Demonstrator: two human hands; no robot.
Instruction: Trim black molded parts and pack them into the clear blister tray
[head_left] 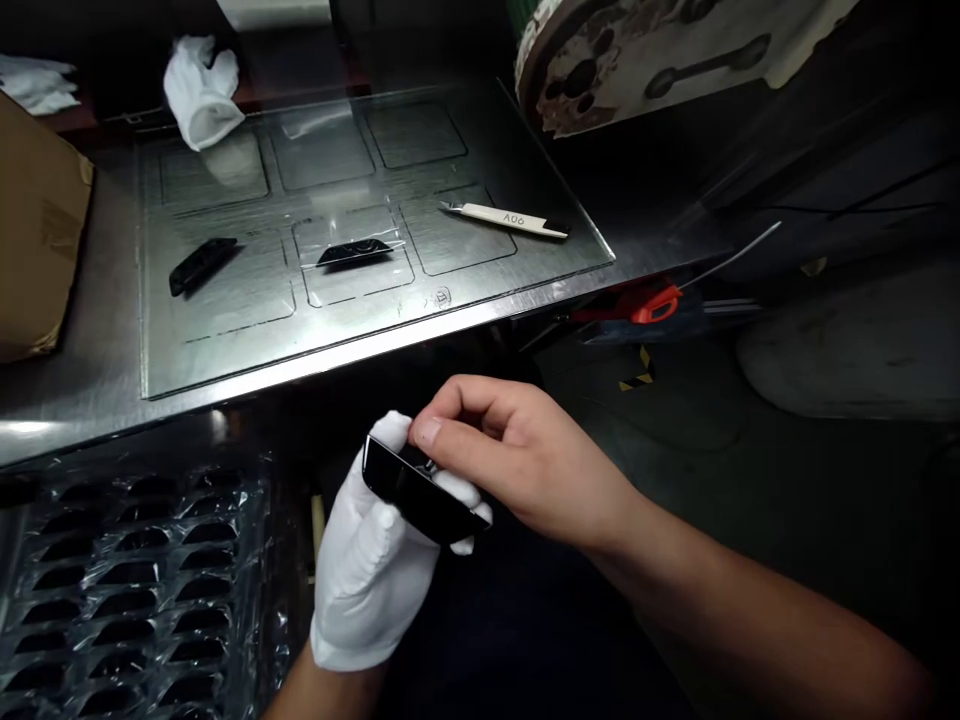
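My left hand, in a white glove, grips a glossy black oblong part below the table's front edge. My bare right hand has its fingers curled and pinched on the top edge of the same part, thumb pressed on it. Two similar black parts lie on the clear sheet on the steel table, one at the left and one in the middle. A white-handled knife labelled in ink lies to their right.
A clear plastic tray holding several black parts sits at lower left. A cardboard box stands at the left edge. A spare white glove lies at the back. A red-handled tool lies beyond the table's right end.
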